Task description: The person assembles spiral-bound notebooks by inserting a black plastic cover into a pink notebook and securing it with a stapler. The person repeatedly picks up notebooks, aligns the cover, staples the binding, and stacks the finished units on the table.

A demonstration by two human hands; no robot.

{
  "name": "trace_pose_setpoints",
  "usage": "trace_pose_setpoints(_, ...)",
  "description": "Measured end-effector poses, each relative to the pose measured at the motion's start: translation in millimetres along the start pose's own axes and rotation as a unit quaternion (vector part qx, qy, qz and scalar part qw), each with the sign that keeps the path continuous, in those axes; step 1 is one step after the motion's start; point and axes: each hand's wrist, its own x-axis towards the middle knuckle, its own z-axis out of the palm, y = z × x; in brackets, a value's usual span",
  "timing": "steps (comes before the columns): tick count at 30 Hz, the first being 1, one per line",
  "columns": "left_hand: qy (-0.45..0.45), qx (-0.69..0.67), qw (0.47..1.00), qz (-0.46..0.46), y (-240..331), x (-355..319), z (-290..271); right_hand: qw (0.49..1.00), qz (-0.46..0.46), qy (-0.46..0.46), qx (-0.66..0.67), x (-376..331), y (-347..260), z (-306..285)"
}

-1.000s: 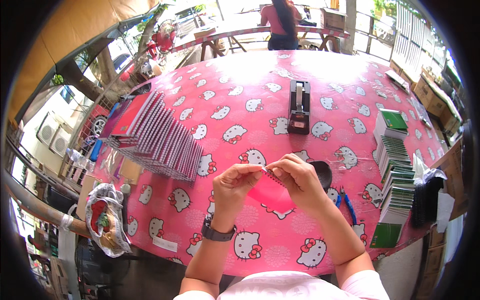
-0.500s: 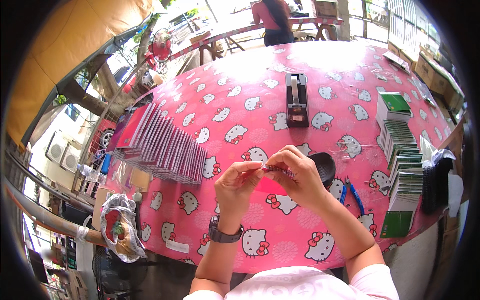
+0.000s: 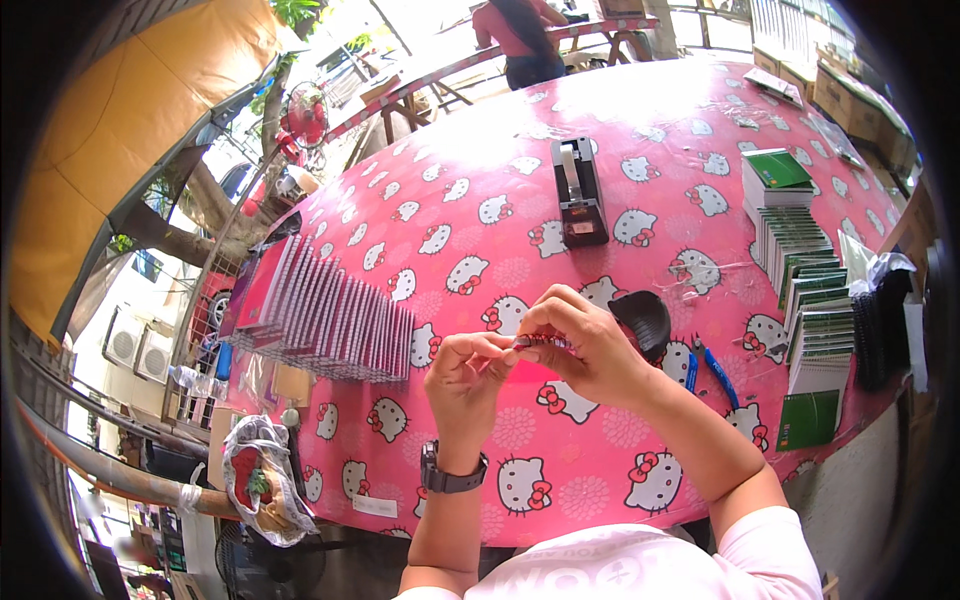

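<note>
Over the middle of the table, a spiral-bound notebook (image 3: pixel 545 371) with a bright pink cover is between my two hands, mostly hidden by them. Its dark coil shows under the fingers of my right hand (image 3: pixel 578 340), which are closed round the bound edge. At the coil's left end, my left hand (image 3: pixel 468 372) pinches with thumb and forefinger; a dark watch is on that wrist. Just right of my right hand lies a black, ribbed, curved object (image 3: pixel 642 325). Blue-handled pliers (image 3: pixel 716 377) rest beside my right forearm.
A long row of spiral notebooks (image 3: pixel 325 310) stands on the left, and green-covered notebooks (image 3: pixel 808 418) are stacked on the right. A black tape dispenser (image 3: pixel 580 205) sits farther back. A plastic bag (image 3: pixel 262 480) hangs at the left edge. Another person (image 3: pixel 520 45) is at a far table.
The view has shifted slightly, so the table's things sit a little differently. Both hands stay together at the notebook's coil, with my left fingertips still at its end.
</note>
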Motion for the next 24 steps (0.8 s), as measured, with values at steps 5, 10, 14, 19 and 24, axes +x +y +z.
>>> trace_pose_setpoints(5,0.011,0.026,1.0,-0.007,-2,1,1,0.999,-0.035,0.017,-0.026,-2,9,7)
trace_pose_setpoints(10,0.025,0.341,0.927,0.154,-5,2,3,0.998,0.01,0.061,-0.022,-3,5,6)
trace_pose_setpoints(14,0.066,0.408,0.877,0.245,-11,-3,15,0.995,0.037,0.094,0.004,-4,3,10)
trace_pose_setpoints(19,0.101,0.42,0.86,0.273,-10,-7,20,0.993,0.008,0.116,-0.002,-4,5,12)
trace_pose_setpoints(24,0.125,0.418,0.854,0.284,-8,-9,19,0.996,-0.003,0.094,0.013,-4,5,9)
